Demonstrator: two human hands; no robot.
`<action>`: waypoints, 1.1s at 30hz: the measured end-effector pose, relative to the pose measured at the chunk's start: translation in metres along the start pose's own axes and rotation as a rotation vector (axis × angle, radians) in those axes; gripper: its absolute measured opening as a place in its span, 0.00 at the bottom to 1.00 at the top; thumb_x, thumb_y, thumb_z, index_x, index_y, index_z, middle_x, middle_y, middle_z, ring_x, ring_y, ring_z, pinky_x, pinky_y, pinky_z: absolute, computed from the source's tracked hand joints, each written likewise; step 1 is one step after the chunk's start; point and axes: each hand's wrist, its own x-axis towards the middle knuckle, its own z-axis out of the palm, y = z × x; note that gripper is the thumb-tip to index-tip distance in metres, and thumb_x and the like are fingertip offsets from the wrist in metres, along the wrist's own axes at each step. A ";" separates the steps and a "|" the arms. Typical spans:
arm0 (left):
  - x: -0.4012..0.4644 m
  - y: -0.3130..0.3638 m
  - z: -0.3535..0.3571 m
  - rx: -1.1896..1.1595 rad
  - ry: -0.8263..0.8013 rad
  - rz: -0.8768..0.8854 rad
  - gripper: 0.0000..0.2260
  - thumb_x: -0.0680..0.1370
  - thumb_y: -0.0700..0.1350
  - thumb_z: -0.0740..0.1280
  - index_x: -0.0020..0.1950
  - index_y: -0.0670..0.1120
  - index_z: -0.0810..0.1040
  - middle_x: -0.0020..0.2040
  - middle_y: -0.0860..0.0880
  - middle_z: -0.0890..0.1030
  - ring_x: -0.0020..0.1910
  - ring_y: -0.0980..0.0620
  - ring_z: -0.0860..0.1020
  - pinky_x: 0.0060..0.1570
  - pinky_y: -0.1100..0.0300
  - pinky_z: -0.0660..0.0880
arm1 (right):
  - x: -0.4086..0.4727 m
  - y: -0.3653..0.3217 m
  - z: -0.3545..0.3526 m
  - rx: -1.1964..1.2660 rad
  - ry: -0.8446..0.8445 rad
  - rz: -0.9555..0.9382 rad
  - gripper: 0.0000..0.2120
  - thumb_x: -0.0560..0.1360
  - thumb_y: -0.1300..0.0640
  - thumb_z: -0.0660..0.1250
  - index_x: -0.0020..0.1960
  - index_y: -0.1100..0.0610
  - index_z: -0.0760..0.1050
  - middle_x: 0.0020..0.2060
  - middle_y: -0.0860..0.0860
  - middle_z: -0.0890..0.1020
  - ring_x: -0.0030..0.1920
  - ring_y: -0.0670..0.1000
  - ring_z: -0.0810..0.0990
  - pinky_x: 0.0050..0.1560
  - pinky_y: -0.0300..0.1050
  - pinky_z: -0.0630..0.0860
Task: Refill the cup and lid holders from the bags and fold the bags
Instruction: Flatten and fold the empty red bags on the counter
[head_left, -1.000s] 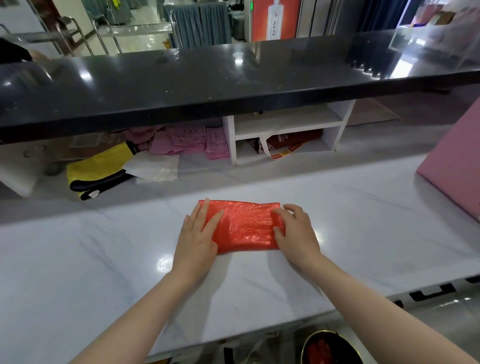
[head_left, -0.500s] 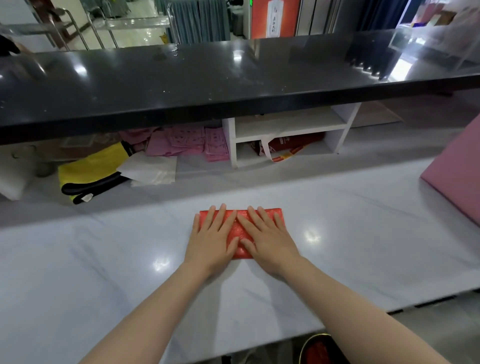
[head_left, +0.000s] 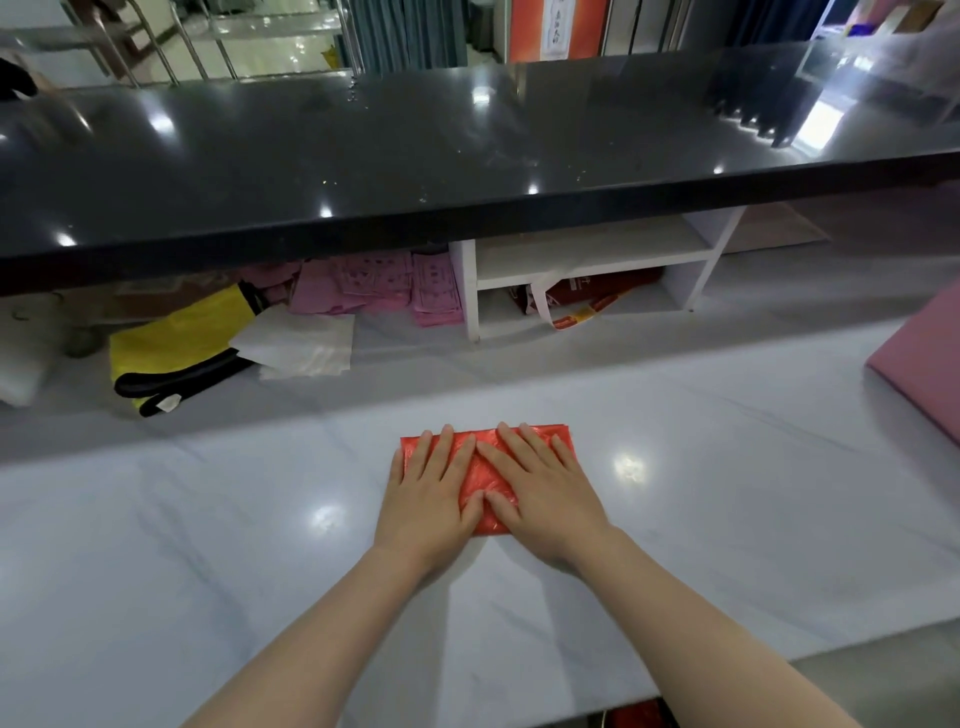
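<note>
Desk (head_left: 208, 545) of glossy white marble carries, left to right: left hand (head_left: 431, 493), fingers straight and flat, pressing the left half of a folded bag (head_left: 483, 480); right hand (head_left: 545, 493), fingers likewise extended, grasping nothing, pressing the right half. Bag lies near centre of the desk, a compact rectangle of thin, crinkled red plastic. Likely risk: springy film may unfold once pressure lifts, and the slick marble could let the packet slide. Far behind, a dark polished counter (head_left: 467, 156) overhangs a white shelf (head_left: 587, 270).
</note>
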 end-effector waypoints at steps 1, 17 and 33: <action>0.002 0.000 -0.002 -0.015 -0.019 0.000 0.30 0.78 0.62 0.43 0.78 0.56 0.42 0.79 0.53 0.42 0.77 0.51 0.39 0.73 0.50 0.35 | 0.001 0.001 -0.001 0.002 -0.001 0.003 0.30 0.76 0.36 0.40 0.77 0.40 0.44 0.78 0.44 0.46 0.77 0.47 0.40 0.75 0.52 0.37; -0.061 -0.118 -0.101 -0.064 0.154 0.028 0.32 0.81 0.55 0.55 0.77 0.53 0.37 0.74 0.58 0.34 0.71 0.60 0.31 0.70 0.60 0.33 | 0.065 -0.121 -0.061 0.104 0.121 -0.169 0.22 0.78 0.48 0.62 0.72 0.51 0.68 0.71 0.49 0.70 0.74 0.51 0.63 0.73 0.44 0.58; -0.257 -0.361 -0.178 -0.062 0.446 -0.535 0.27 0.79 0.49 0.61 0.77 0.51 0.58 0.79 0.51 0.53 0.78 0.51 0.49 0.74 0.55 0.44 | 0.135 -0.405 -0.012 0.150 -0.196 -0.538 0.18 0.79 0.46 0.60 0.68 0.47 0.71 0.67 0.42 0.73 0.68 0.44 0.70 0.66 0.40 0.65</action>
